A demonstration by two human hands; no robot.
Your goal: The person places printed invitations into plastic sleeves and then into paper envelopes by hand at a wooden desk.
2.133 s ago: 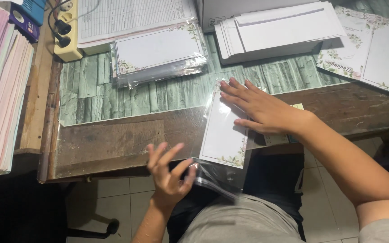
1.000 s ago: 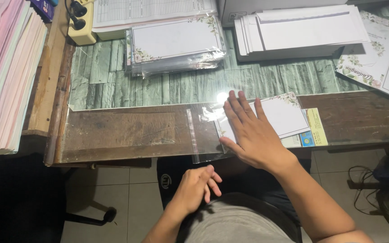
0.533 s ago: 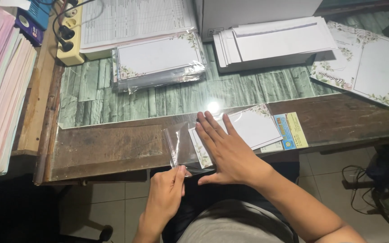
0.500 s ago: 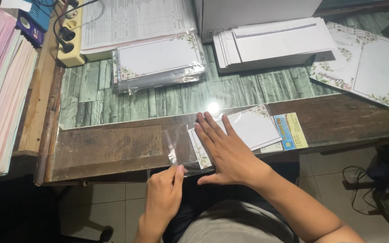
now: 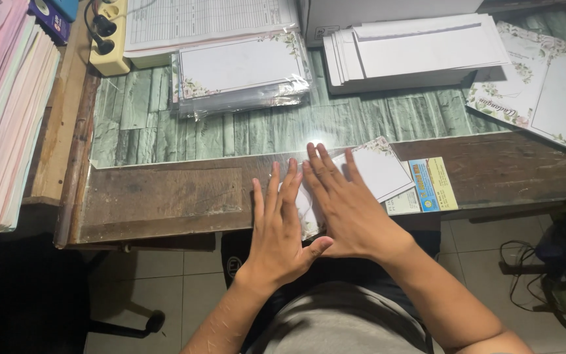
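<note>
pressing flat on the floral-bordered card (image 5: 378, 172), both hands are lying palm-down with fingers stretched out, neither one curled around anything. the left hand (image 5: 278, 226) is resting over the card's near-left end, and the right hand (image 5: 343, 206) is lying just beside it, covering the card's middle. the card is sitting at the front edge of the wooden desk (image 5: 158, 200), its long axis running slantwise from the near left up toward the far right, where a bare white corner is showing past the fingertips. it seems to be lying inside a clear plastic sleeve (image 5: 301, 211) (the film is hard to make out under the hands). just right of it, a small blue and yellow slip (image 5: 432, 185) is lying on the wood. farther back, a stack of sleeved cards (image 5: 240, 69) and a pile of white envelopes (image 5: 414, 56) are sitting well apart from the hands.
</note>
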